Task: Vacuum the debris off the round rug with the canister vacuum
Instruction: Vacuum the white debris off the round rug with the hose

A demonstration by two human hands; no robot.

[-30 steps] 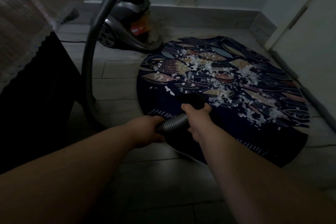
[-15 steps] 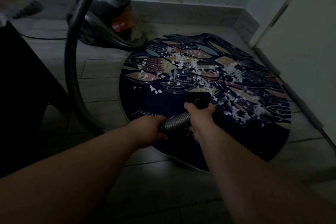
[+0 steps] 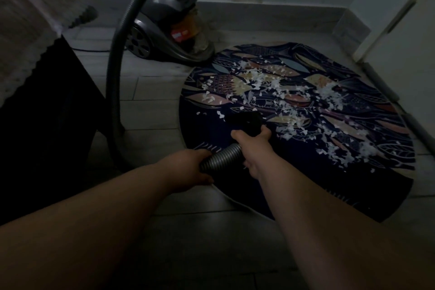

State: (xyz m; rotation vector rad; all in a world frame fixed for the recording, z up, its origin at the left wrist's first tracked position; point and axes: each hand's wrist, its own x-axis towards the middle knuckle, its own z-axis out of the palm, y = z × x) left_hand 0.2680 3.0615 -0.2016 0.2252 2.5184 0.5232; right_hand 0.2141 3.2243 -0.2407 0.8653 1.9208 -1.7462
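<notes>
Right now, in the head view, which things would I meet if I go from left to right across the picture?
Dark cabinet under a pale cloth → grey hose rising in an arc → canister vacuum → round rug strewn with white debris → white door.

Two bare forearms (image 3: 98, 226) — bare hands (image 3: 253, 148)

Grey ribbed hose (image 3: 221, 156): semi-glossy plastic. Dark round patterned rug (image 3: 306, 160): matt cloth. Grey canister vacuum (image 3: 164, 28): glossy plastic shell.
</notes>
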